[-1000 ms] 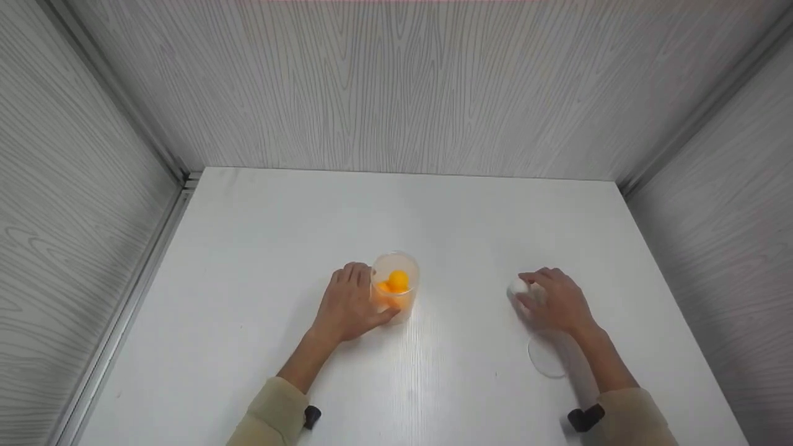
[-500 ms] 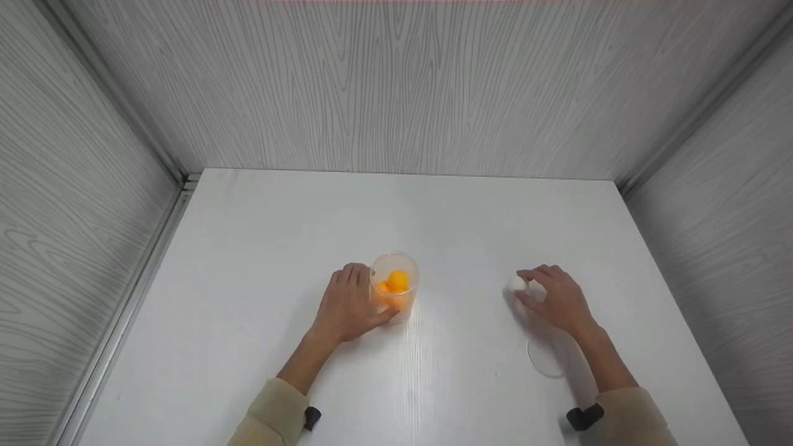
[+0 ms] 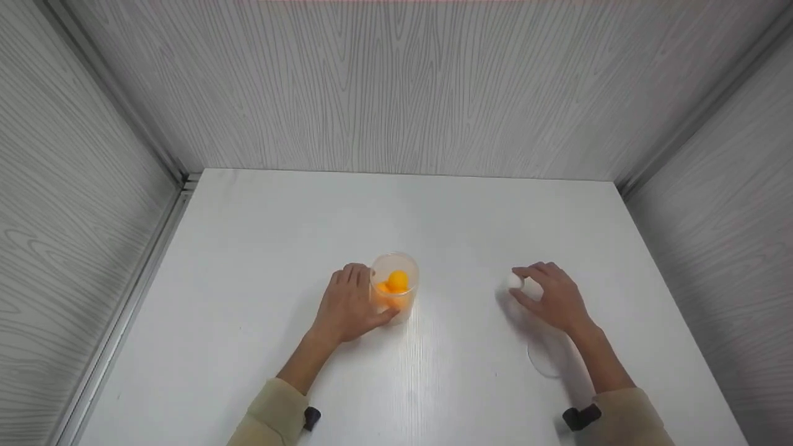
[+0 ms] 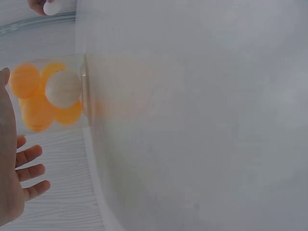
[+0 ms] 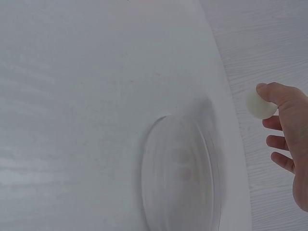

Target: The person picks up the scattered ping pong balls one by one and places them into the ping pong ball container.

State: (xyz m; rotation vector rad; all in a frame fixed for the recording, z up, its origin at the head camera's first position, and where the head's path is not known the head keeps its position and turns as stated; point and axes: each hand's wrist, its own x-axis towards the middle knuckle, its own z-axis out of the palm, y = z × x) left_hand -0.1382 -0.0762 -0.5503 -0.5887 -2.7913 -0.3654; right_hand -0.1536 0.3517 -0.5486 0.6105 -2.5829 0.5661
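My left hand (image 3: 347, 306) holds the side of a clear plastic container (image 3: 393, 260) that stands upright, its top open. Several orange ping-pong balls (image 3: 398, 281) lie inside. The left wrist view also shows a white ping-pong ball (image 4: 63, 89) low in the container, between thumb and fingers (image 4: 30, 156). Off to the right, my right hand (image 3: 556, 300) pinches another white ping-pong ball (image 3: 515, 281) between thumb and index finger, raised above the table; its other fingers (image 5: 283, 161) are loosely curled. Beneath that forearm a clear round lid (image 5: 178, 178) lies flat on the table.
The white table (image 3: 297, 217) is bounded by a grey wood-grain panel (image 3: 396, 87) at the back and by similar panels at left and right. Each wrist carries a small black device (image 3: 581, 417) by the sleeve cuff.
My right hand has lifted the white ping-pong ball off the table and moved it slightly to the left. My left hand and the container have stayed in place.
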